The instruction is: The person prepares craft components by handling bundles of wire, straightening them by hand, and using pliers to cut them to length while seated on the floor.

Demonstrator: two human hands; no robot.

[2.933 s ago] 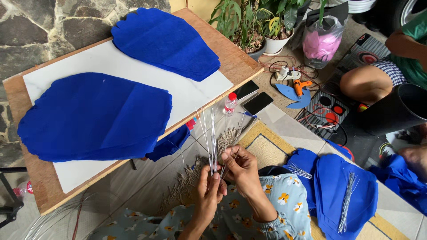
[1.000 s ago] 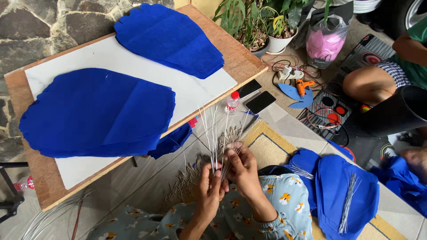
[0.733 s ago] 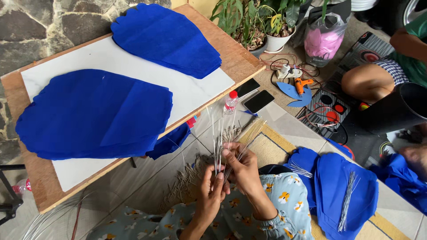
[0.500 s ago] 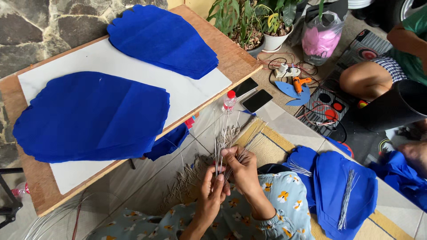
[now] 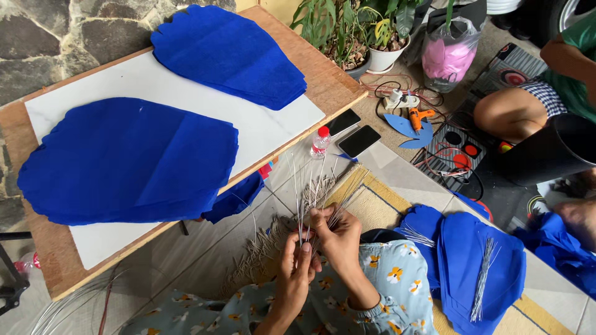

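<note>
Just below the edge of the wooden surface (image 5: 335,93), the person's two hands met over the lap, both pinching a bundle of thin silvery wires (image 5: 310,198) that fanned upward from the grip. The left hand (image 5: 297,270) closed its thumb and fingers round the lower ends, while the right hand (image 5: 338,236) clasped the same bunch just above and beside it, fingers curled, the two hands touching. On the surface lay two stacks of large blue paper petals (image 5: 130,161), and more blue pieces (image 5: 481,273) rested on the floor to the right with another sheaf of wires on top. A small bottle with a red cap (image 5: 320,141) and two dark phones (image 5: 351,131) sat on the tiles nearby. The wires looked springy and loosely gathered, so a slackened pinch could probably have let strands slide out and scatter among the dry straw-like fibres (image 5: 261,248) beneath, where they would have been hard to pick out. The splayed tips also pointed up toward the face, a likely poking hazard.
</note>
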